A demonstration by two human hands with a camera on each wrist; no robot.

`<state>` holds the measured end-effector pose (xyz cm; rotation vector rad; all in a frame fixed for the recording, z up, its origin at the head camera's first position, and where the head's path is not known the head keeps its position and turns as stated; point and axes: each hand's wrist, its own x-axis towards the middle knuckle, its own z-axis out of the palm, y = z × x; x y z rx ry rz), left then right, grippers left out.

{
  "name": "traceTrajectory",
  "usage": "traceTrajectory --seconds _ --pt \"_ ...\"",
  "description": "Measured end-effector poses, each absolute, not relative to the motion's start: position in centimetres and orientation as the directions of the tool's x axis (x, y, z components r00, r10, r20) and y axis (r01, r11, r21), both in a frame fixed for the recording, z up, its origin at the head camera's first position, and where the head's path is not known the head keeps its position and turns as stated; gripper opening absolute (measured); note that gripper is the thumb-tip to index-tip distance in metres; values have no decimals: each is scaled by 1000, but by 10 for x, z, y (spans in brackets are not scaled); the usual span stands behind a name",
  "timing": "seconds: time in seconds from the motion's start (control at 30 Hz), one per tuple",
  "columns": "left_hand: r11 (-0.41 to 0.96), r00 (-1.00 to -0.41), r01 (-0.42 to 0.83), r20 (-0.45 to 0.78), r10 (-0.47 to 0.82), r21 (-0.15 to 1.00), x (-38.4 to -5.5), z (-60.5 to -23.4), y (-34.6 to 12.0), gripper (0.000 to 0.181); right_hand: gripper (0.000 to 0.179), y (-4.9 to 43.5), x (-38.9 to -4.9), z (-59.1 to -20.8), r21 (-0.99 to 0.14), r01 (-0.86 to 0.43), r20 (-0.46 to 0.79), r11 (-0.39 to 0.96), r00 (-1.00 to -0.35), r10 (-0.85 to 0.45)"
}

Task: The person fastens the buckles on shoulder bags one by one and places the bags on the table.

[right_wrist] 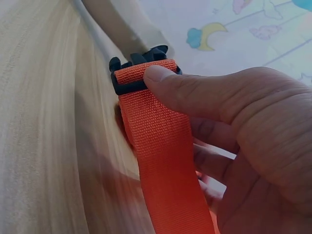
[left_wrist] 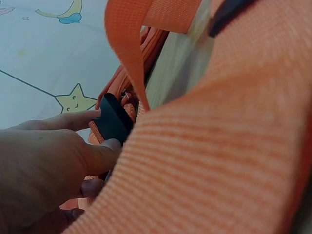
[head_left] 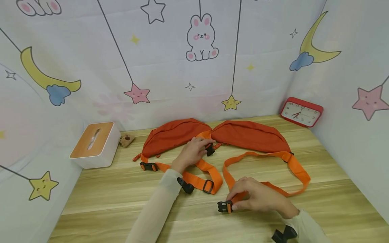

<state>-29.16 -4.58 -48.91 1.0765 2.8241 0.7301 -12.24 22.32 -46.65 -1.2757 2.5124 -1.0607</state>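
Observation:
Two rust-red waist bags, a left one (head_left: 176,135) and a right one (head_left: 252,135), lie side by side at the back of the table. My left hand (head_left: 192,152) is where the bags meet, its thumb and fingers pinching a black buckle socket (left_wrist: 114,119) on an orange strap. Nearer the front, my right hand (head_left: 258,195) pinches a black pronged buckle end (head_left: 225,206) at the end of the right bag's orange strap (right_wrist: 161,146). The thumb presses the webbing just behind the prongs. Another black buckle (head_left: 148,166), fastened, sits on the left bag's strap (head_left: 215,173).
A white tissue box (head_left: 101,158) with a wood-look lid stands at the back left, beside a small brown toy (head_left: 126,139). A red clock (head_left: 301,112) stands at the back right. Printed curtains (head_left: 170,60) border the wooden table (head_left: 121,206).

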Motion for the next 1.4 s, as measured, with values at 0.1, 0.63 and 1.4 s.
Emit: traceTrajectory --seconds 0.1,0.63,1.4 --pt "663 -768 614 128 628 427 -291 -490 -44 50 20 225 -124 -465 -641 -663 206 387 -634 -745" --pt "624 -796 574 181 578 530 -294 -498 -40 37 27 233 -137 -454 -667 -655 364 355 -702 -612" --pt "479 -786 568 269 556 669 -299 -499 -39 30 26 237 -171 -446 -704 -511 400 493 -859 -320"
